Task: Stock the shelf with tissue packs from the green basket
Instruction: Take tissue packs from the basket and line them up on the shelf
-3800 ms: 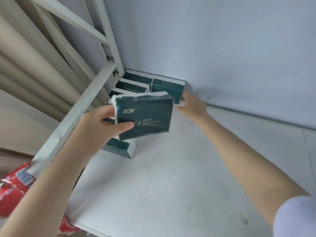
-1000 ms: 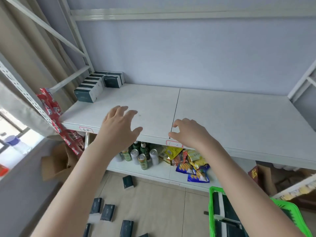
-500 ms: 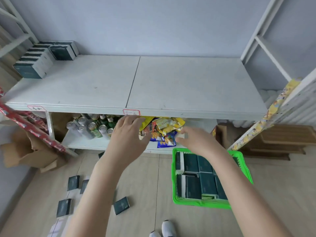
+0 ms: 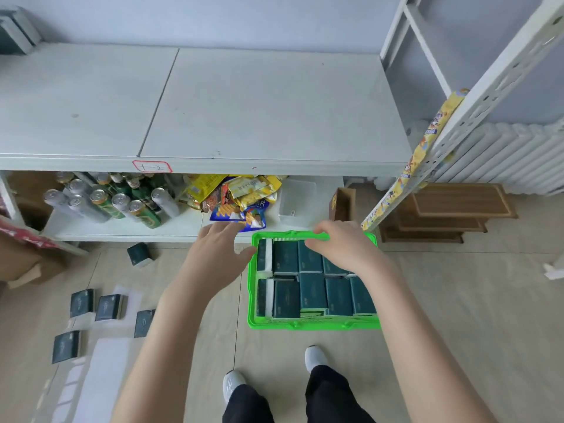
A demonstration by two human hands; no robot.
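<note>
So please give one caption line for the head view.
Both hands, left hand and right hand, reach down toward tissue packs in the green basket.

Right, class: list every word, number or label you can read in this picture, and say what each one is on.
"1-2", roughly: handwritten on the red-bordered label on the shelf edge.
Tissue packs in the green basket: print too small.
Snack bags, cans, yellow strip: blurred, unreadable.

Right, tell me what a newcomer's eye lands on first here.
The bright green basket on the floor, packed with dark tissue packs, stands out first. Both bare hands reach down toward it: the left hand beside its left rim, the right hand over its far end. More loose packs lie scattered on the floor at left.
</note>
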